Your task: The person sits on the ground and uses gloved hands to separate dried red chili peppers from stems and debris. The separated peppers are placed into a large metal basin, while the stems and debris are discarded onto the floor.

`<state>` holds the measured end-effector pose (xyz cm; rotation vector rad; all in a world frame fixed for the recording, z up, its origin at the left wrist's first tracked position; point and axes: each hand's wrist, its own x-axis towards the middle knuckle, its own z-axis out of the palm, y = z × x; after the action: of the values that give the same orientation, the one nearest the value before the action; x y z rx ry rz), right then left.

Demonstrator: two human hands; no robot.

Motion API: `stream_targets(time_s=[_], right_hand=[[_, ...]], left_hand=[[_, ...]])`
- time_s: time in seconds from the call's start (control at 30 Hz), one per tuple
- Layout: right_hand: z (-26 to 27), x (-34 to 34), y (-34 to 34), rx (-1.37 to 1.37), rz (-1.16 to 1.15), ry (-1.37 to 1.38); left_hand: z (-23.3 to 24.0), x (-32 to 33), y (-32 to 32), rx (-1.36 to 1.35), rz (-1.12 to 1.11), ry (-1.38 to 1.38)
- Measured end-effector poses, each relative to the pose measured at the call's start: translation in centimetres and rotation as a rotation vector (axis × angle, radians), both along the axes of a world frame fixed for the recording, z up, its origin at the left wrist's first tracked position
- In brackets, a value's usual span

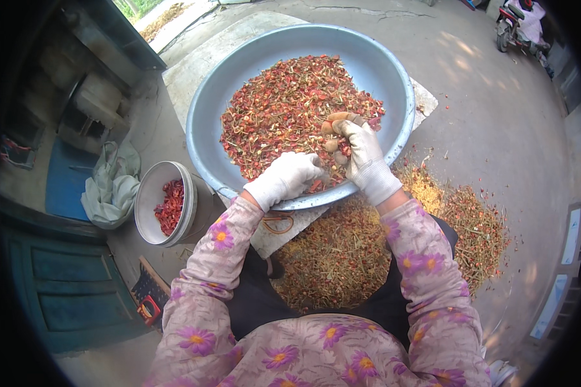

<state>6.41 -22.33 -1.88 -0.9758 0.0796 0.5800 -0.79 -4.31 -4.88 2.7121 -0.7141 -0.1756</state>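
Note:
A wide blue-grey basin (204,104) stands before me, holding a heap of broken dried red chili pieces mixed with stems and seeds (290,106). Both my hands wear white knit gloves. My left hand (290,176) is over the near rim, its fingertips bent down at the heap's edge and partly hidden. Close beside it, my right hand (360,147) is turned palm inward, with stained fingertips curled around a few red chili pieces (344,146). Larger red chili pieces (318,185) lie at the basin's near side, between the hands.
Left of the basin is a white bucket (143,213) with red chili pieces (169,205) inside. A pale sack (109,193) slumps behind it. Orange-handled scissors (277,227) lie under the near rim. Stems and seeds (339,261) cover the ground between my legs, with another pile (474,232) at right.

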Motion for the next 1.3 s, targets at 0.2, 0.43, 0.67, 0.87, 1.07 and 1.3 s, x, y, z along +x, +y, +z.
stream_targets(time_s=[0.2, 0.43, 0.67, 0.87, 1.07, 1.3], right_hand=[[-0.5, 0.5, -0.1, -0.021, 0.006, 0.011], [-0.1, 0.4, -0.5, -0.052, -0.045, 0.009], [0.3, -0.5, 0.0, -0.193, 0.161, -0.133], [0.8, -1.4, 0.3, -0.313, 0.226, -0.175], [0.9, -1.3, 0.4, -0.394, 0.298, -0.208], [0.1, -0.5, 0.1, -0.321, 0.194, -0.184]], left_hand=[[-0.9, 0.8, -0.8, 0.107, 0.027, -0.017], [0.3, 0.7, 1.8, -0.737, 0.470, 0.366], [1.9, 0.4, 3.2, -1.176, 0.614, 0.410], [2.7, 0.2, 2.0, -1.227, 0.519, 0.444], [3.3, 0.1, 1.3, -1.030, 0.462, 0.402], [2.5, 0.6, 0.7, -0.914, 0.447, 0.250]])
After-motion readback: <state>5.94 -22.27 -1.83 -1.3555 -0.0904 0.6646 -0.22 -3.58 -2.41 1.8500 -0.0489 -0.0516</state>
